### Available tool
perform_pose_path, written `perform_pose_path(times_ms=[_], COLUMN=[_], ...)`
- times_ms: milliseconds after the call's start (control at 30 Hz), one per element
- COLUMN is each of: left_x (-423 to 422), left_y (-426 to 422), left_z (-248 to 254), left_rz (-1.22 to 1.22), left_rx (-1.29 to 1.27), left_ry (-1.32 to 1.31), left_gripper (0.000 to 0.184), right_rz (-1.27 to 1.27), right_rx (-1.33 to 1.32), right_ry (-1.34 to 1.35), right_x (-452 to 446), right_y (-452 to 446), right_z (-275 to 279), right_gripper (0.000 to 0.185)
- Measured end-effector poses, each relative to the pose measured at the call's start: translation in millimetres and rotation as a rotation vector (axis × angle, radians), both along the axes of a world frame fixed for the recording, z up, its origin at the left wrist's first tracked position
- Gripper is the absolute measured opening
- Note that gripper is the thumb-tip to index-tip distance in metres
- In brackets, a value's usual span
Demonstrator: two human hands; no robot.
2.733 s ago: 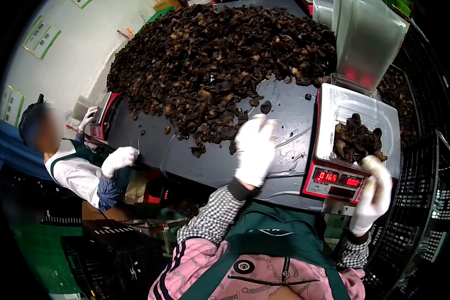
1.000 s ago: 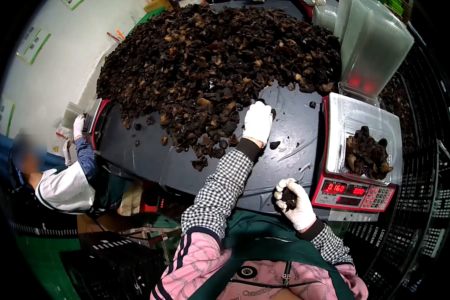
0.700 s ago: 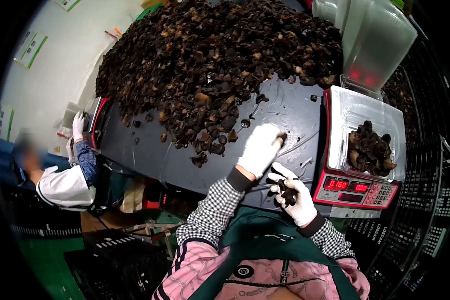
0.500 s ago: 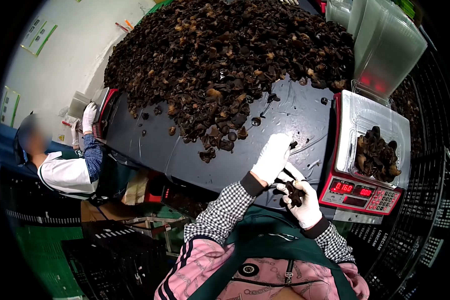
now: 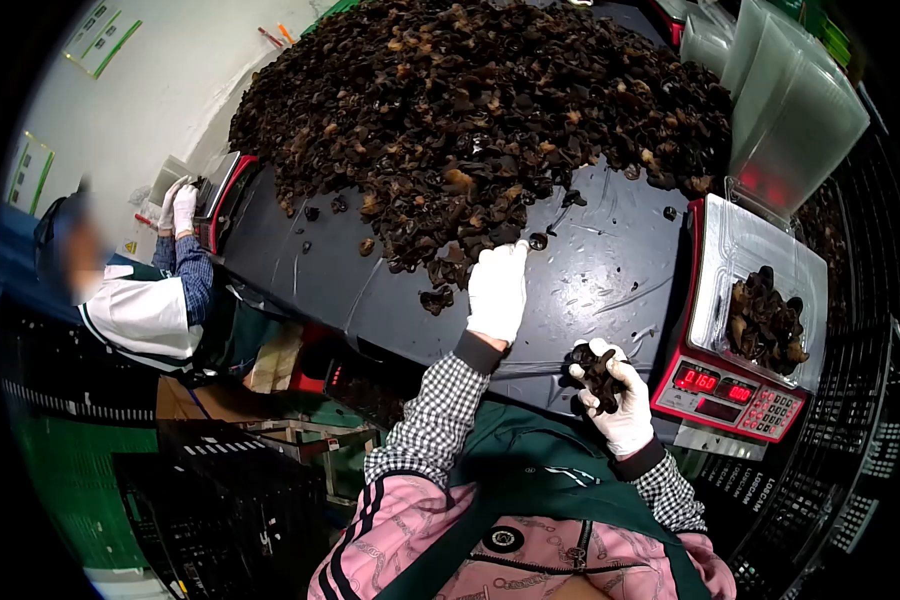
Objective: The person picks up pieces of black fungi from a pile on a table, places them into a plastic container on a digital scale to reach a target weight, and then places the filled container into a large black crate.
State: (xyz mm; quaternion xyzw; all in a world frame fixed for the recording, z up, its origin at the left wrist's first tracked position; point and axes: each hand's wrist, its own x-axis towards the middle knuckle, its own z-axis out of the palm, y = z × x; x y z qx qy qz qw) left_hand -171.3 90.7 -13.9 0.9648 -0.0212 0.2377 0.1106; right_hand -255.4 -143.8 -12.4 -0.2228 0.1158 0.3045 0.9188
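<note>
My left hand [image 5: 497, 292], in a white glove, reaches palm down to the front edge of a large heap of dark brown wood ear mushrooms [image 5: 410, 130]. Its fingers are drawn together and partly hidden beneath it, so what they hold cannot be made out. A small clump of wood ear mushrooms [image 5: 598, 380] sits in my gloved right hand [image 5: 627, 412], the fingers curled around it. To the right of that hand stands a red and white digital scale [image 5: 682, 385], its left display reading 0.160. A clear plastic tray [image 5: 722, 335] on the scale holds more wood ear mushrooms [image 5: 767, 320].
Stacked clear trays [image 5: 795, 110] rise behind the scale. Black crates [image 5: 855, 440] line the right side. At the left, a co-worker [image 5: 150, 310] in white gloves handles things at another scale [image 5: 232, 200]. Loose mushroom bits lie on the dark table [image 5: 390, 325].
My left hand has moved from beside my right hand, away and leftward to the heap's edge. My right hand keeps its mushrooms, now more exposed. The co-worker's hands have come together by their scale.
</note>
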Motion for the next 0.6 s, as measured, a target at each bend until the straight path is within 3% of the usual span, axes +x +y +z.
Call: perform_pose_path(times_ms=[33,100,133,167,200,267,367,433,500,567,600], left_x=[3,-10,-23,-38,-51,-81,-91,-73,-47,-31,-32], left_y=[2,-15,-24,-37,-47,-67,-55,-25,10,35,33], left_z=[-1,13,22,36,38,45,73,72,50,7,5], left_rz=[0.035,-0.018,-0.163,-0.234,-0.359,-0.425,-0.429,-0.282,0.066,0.282,0.267], left_rx=[0.052,-0.105,-0.229,-0.272,-0.404,-0.432,-0.734,-0.535,-0.134,0.099,0.096], left_ry=[0.018,0.132,0.012,0.089,0.017,0.209,0.509,0.223,-0.025,0.012,0.071], left_gripper=[0.031,0.028,0.028,0.028,0.028,0.036,0.049,0.051,0.052,0.06,0.062], right_rz=[0.003,-0.027,-0.002,0.004,-0.02,-0.104,-0.012,-0.042,-0.029,-0.02,-0.019], right_rx=[0.002,-0.07,-0.08,-0.101,-0.115,-0.14,-0.036,-0.058,-0.053,-0.044,-0.041], right_ry=[0.011,0.023,0.001,-0.016,-0.015,0.058,-0.064,-0.01,-0.021,-0.04,-0.025], right_x=[1,-3,-2,-2,-3,-2,-2,-2,-3,-4,-5], right_y=[1,-1,-4,-4,-1,12,1,6,3,2,1], right_z=[-2,-3,-4,-6,0,16,-28,-6,-10,-5,-2], right_gripper=[0.021,0.026,0.035,0.046,0.047,0.048,0.024,0.014,0.014,0.014,0.015])
